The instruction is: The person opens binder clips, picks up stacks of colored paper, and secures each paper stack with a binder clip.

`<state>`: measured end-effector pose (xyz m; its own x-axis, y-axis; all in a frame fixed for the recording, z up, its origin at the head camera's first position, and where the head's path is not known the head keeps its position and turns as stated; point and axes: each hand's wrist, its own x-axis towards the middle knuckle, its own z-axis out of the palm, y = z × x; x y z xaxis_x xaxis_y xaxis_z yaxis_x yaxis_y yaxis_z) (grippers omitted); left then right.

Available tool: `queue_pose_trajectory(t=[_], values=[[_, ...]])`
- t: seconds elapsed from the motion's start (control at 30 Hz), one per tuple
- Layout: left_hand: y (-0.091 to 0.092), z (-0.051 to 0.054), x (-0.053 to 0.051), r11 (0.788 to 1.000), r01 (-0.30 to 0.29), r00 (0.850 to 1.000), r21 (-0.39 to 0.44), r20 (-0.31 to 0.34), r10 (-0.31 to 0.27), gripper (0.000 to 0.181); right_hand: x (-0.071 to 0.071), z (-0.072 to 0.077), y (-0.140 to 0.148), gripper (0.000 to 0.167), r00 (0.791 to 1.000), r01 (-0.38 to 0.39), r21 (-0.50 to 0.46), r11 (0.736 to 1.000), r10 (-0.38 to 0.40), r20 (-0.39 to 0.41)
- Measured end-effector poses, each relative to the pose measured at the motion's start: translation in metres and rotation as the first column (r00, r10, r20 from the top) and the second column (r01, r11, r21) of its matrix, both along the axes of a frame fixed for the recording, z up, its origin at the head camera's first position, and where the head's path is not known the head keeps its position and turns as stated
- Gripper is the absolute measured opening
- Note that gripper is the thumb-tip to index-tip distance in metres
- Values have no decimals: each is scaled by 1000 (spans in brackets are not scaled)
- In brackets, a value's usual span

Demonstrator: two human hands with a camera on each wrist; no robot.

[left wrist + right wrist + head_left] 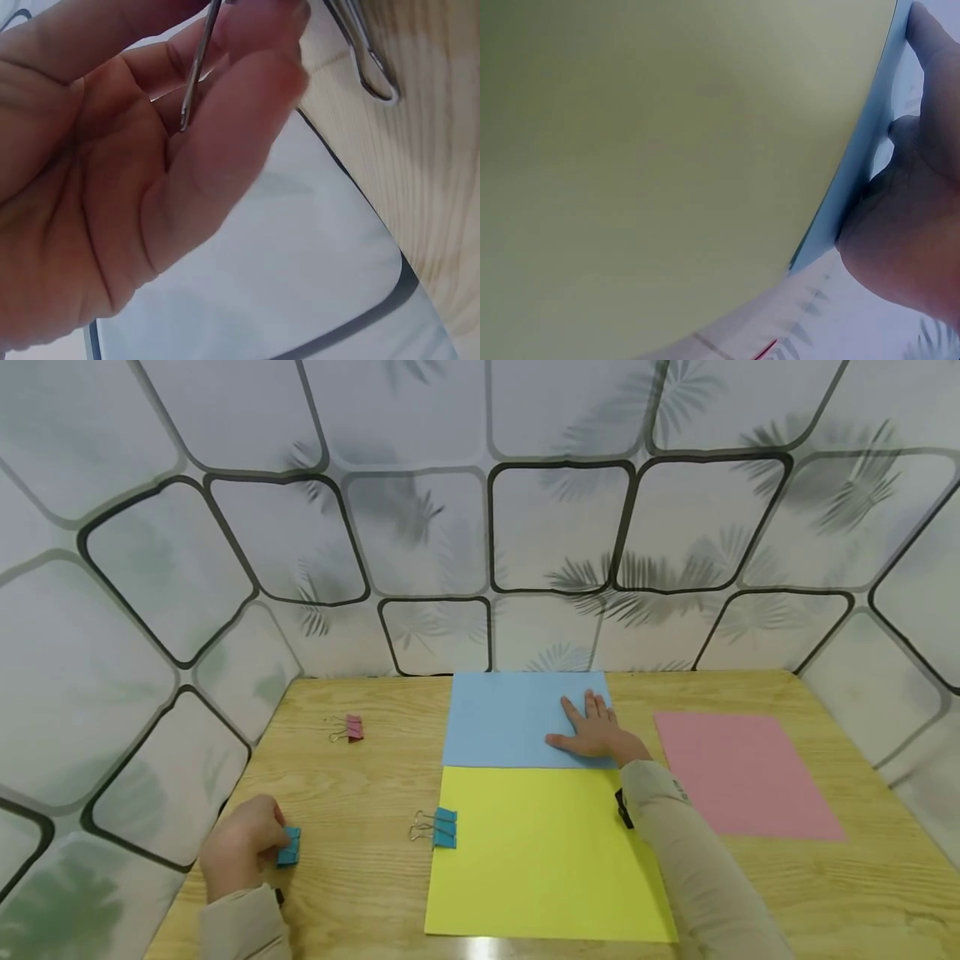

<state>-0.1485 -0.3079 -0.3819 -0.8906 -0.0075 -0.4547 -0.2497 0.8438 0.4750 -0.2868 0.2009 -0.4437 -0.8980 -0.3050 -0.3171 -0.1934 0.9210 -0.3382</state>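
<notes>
At the table's left, my left hand (243, 843) pinches a blue binder clip (289, 847). In the left wrist view one wire handle (197, 71) lies among the fingers, and another wire handle (371, 67) shows over the wood; the clip's body is out of sight there. My right hand (592, 731) rests with spread fingers on the light blue sheet (498, 718). A yellow sheet (547, 860) lies nearer, its far edge meeting the blue one. Another blue binder clip (445, 828) sits on the yellow sheet's left edge, its wire handles pointing left.
A pink binder clip (354, 728) lies at the back left of the wooden table (367, 777). To the right, a pink sheet (746, 777) lies near my right forearm. A patterned cloth (420, 535) stands behind the table and along its sides.
</notes>
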Motion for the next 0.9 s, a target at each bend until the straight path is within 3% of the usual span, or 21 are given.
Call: queue_pose_trajectory(t=[0.13,0.33,0.63,0.9], values=[[5,-1,-2,1000,-21,1000,12,-8,21,16,0,-1,0,88,1000,-1,5,1000,1,-5],[9,-2,-5,1000,12,999,1,-36,-12,8,0,-2,0,88,1000,2,-3,1000,-2,-7],[19,-6,-12,995,74,986,-71,-146,-84,9,-2,-3,1,88,1000,-1,10,1000,1,-11],[40,-11,-22,996,81,977,-43,-193,-87,13,1,1,-1,88,1000,5,-3,1000,-5,-5]])
